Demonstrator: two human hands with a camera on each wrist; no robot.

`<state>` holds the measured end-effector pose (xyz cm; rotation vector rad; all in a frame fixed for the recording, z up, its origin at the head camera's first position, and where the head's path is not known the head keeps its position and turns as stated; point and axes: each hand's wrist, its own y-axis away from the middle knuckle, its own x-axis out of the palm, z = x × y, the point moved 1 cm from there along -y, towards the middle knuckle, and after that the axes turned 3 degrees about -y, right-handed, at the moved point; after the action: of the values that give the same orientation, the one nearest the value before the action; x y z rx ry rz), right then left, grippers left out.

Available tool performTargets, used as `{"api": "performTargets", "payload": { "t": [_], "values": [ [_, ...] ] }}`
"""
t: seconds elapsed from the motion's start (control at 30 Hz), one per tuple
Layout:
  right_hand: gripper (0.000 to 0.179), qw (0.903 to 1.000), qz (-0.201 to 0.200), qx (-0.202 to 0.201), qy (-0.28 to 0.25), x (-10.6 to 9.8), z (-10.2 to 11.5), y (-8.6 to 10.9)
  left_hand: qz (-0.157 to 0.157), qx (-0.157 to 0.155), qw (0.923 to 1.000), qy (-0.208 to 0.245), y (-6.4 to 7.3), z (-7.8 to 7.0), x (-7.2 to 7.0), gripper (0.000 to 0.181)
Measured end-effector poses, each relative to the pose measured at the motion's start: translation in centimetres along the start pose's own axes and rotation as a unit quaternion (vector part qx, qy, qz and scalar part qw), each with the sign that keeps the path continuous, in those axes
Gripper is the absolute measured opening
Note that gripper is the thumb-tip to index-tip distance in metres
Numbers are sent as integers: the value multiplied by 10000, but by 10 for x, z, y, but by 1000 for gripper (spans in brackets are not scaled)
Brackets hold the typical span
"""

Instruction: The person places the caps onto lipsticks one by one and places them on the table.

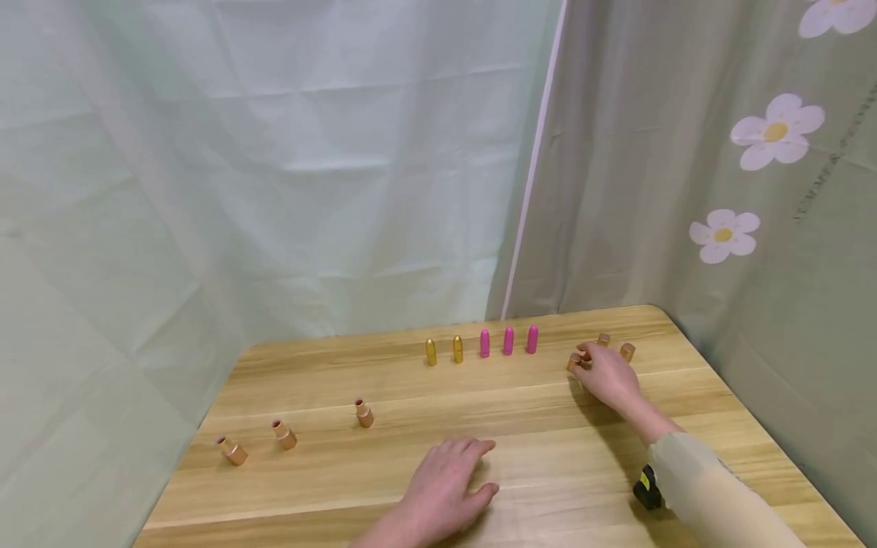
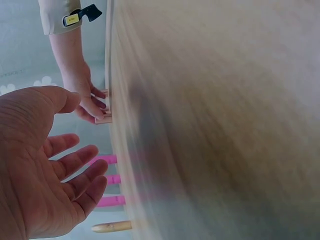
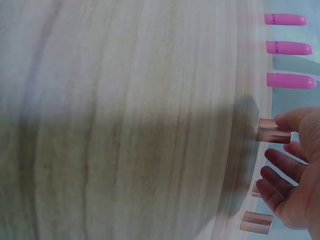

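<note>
My right hand [image 1: 608, 377] reaches to the far right of the wooden table and pinches a copper-coloured cylindrical cap [image 3: 274, 134] between thumb and forefinger. The cap stands upright at the tabletop; the other fingers are loosely bent. Two similar caps stand close by: one copper cap [image 1: 627, 351] to the right and another cap [image 1: 604, 339] behind the hand. Over the near middle of the table, my left hand [image 1: 444, 487] hovers palm down with its fingers spread, holding nothing. In the left wrist view its fingers [image 2: 82, 172] are relaxed.
Left of the caps, three pink bullet-shaped pieces [image 1: 508, 342] and two gold bullet-shaped pieces [image 1: 457, 349] stand in a row. Three copper tubes with narrower necks [image 1: 365, 414] are spread over the left side. Curtains [image 1: 342, 190] hang behind the table [image 1: 329, 487].
</note>
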<state>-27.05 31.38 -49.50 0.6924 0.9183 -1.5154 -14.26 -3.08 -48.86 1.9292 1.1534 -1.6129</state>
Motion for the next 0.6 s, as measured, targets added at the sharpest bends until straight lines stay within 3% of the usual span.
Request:
{"api": "performTargets", "payload": {
  "t": [0.6],
  "values": [
    [22, 10000, -7, 15, 72, 3, 6, -3, 83, -53, 9999, 85, 6, 2, 1, 51]
  ]
}}
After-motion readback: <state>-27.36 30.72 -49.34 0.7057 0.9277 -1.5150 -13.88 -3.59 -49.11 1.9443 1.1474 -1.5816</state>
